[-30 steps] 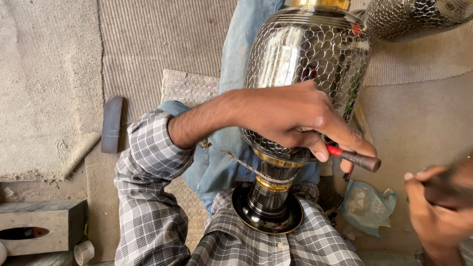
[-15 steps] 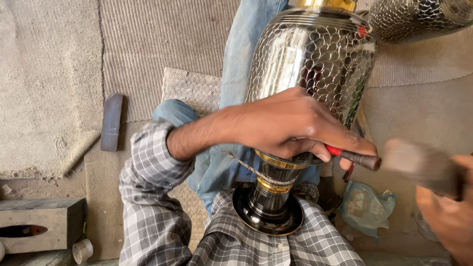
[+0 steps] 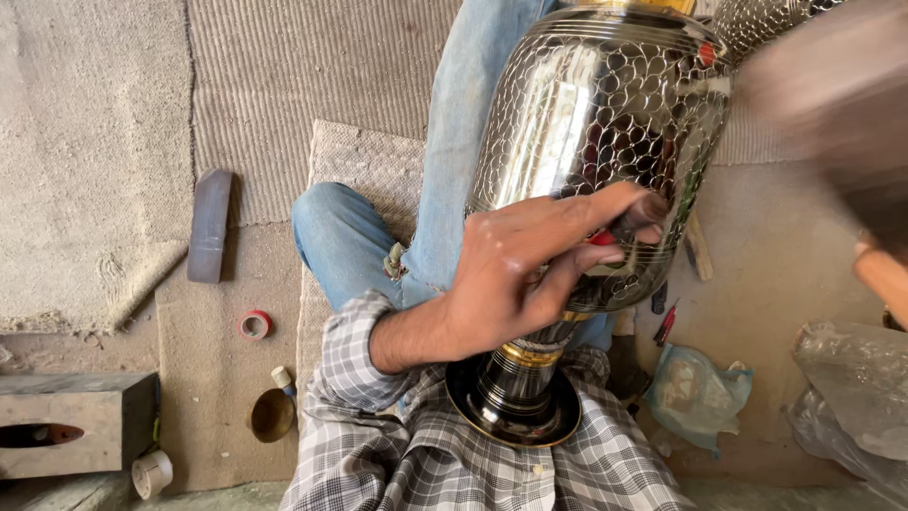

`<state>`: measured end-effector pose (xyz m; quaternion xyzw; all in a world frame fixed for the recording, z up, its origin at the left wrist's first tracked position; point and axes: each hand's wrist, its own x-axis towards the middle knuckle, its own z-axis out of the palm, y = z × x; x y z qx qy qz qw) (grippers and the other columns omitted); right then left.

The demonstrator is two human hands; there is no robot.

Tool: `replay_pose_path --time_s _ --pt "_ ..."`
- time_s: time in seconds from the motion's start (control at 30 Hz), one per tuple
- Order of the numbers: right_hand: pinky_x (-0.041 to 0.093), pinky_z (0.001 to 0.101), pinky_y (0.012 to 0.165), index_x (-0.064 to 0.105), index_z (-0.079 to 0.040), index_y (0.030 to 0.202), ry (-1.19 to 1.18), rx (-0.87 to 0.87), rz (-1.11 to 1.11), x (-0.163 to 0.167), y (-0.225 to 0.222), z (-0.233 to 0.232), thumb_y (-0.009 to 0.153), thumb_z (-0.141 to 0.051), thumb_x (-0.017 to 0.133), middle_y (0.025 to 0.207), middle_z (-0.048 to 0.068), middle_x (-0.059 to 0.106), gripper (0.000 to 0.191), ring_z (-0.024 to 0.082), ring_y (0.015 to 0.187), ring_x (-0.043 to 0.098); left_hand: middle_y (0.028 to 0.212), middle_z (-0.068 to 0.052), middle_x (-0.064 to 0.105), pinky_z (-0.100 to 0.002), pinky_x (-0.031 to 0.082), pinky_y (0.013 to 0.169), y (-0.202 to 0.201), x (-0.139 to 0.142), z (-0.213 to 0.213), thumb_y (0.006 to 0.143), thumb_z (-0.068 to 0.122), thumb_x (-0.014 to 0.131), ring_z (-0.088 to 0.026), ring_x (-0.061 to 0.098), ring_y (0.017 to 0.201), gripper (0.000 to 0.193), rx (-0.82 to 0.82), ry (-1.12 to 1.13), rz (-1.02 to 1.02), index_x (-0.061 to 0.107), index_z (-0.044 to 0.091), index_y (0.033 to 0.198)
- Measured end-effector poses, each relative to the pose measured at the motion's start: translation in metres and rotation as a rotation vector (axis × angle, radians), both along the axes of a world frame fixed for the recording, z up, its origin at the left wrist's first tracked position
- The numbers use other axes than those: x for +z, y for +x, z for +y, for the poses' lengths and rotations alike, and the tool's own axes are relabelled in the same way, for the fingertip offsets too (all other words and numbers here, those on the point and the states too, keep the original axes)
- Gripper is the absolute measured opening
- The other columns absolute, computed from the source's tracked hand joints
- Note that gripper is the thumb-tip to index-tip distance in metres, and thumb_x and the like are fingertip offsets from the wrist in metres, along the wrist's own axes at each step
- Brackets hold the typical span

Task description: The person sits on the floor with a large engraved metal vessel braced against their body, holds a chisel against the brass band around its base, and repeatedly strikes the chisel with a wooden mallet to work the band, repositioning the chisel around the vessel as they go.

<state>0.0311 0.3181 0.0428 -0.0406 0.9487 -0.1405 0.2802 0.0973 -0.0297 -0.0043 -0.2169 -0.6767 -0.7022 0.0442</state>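
While the right hand (image 3: 884, 270) blurs unreadably, the left hand (image 3: 530, 270) pinches a red-handled tool (image 3: 619, 230) against the vase (image 3: 605, 123).

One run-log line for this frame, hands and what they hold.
left hand: pinches red-handled tool against vase | right hand: blurred at right edge, contents unclear | vase: foot on lap

Two crumpled plastic bags, bluish (image 3: 698, 390) and clear (image 3: 851, 378), lie at lower right.

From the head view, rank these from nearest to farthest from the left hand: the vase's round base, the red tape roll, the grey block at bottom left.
From the left hand:
1. Vase's round base, just below the hand, in the lap.
2. Red tape roll, on the floor to the left.
3. Grey block, far bottom left.
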Motion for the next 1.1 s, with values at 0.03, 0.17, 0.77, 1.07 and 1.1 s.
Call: replay_pose_path --time_s 0.03,0.17,0.77,1.07,1.1 --pt "0.053 0.0280 0.077 0.059 0.003 0.119 0.009 0.015 -0.030 -0.002 -0.014 -0.010 0.096 -0.004 0.076 0.107 0.013 0.059 0.029 0.019 0.091 0.061 0.116 -0.003 0.078 -0.026 0.064 0.082 0.002 0.002 0.000 0.100 -0.007 0.070 -0.014 0.078 0.093 0.052 0.031 0.008 -0.016 0.056 0.009 0.148" --pt "0.054 0.0289 0.077 0.059 0.003 0.118 0.003 0.006 -0.082 0.000 -0.040 -0.038 0.095 -0.004 0.076 0.106 0.013 0.059 0.030 0.019 0.090 0.061 0.115 -0.009 0.077 -0.026 0.065 0.087 0.011 0.009 0.004 0.105 -0.005 0.068 -0.016 0.080 0.101 0.039 0.136 0.102 -0.063 0.055 0.002 0.140" --pt "0.055 0.0329 0.075 0.059 0.001 0.114 0.022 -0.022 -0.148 0.026 -0.015 0.003 0.089 -0.006 0.079 0.101 0.013 0.060 0.033 0.020 0.088 0.061 0.119 -0.017 0.065 -0.027 0.063 0.078 0.056 -0.051 0.055 0.101 -0.014 0.071 -0.016 0.071 0.094 0.067 0.527 0.360 0.048 0.028 0.000 0.149" --pt "0.056 0.0350 0.074 0.059 0.000 0.113 0.007 -0.032 -0.161 0.009 -0.037 0.002 0.086 -0.007 0.080 0.099 0.012 0.060 0.035 0.020 0.087 0.061 0.120 -0.022 0.063 -0.034 0.062 0.084 0.059 -0.056 0.054 0.098 -0.012 0.071 -0.026 0.070 0.099 0.060 0.459 0.477 -0.092 0.033 -0.001 0.143" --pt "0.056 0.0352 0.074 0.059 0.000 0.112 0.008 -0.038 -0.159 0.007 -0.037 0.014 0.086 -0.007 0.081 0.099 0.012 0.060 0.035 0.020 0.087 0.061 0.114 -0.020 0.067 -0.031 0.065 0.077 0.054 -0.054 0.050 0.097 -0.013 0.072 -0.023 0.073 0.092 0.053 0.420 0.490 -0.131 0.039 0.001 0.136"
